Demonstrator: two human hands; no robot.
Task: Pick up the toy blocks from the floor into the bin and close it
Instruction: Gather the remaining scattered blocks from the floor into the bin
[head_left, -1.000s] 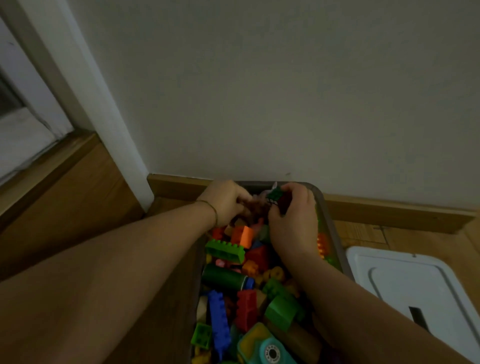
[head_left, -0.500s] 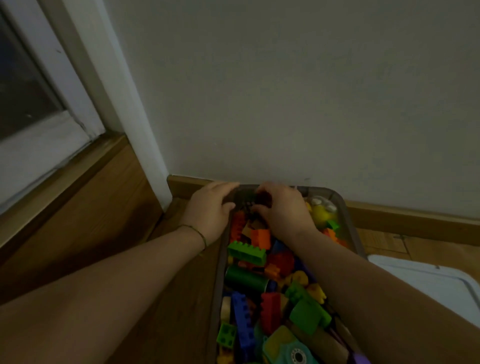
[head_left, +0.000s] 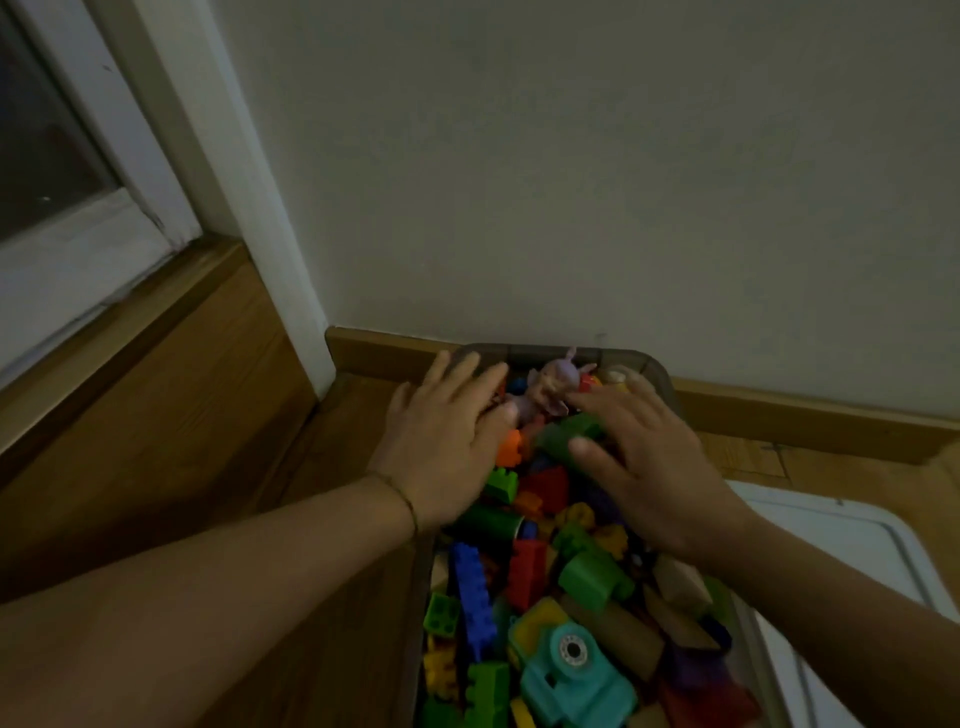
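window far left | white trim beside it | wooden baseboard under wall

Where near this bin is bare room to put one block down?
Bare wooden floor lies left of the bin, between its wall and the raised wooden ledge, and in a narrow strip between the white lid and the baseboard. The lid's flat top is also free. Inside the bin it is crowded with toys.

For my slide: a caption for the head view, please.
Left hand and right hand lie flat on toy blocks in the bin; lid beside it.
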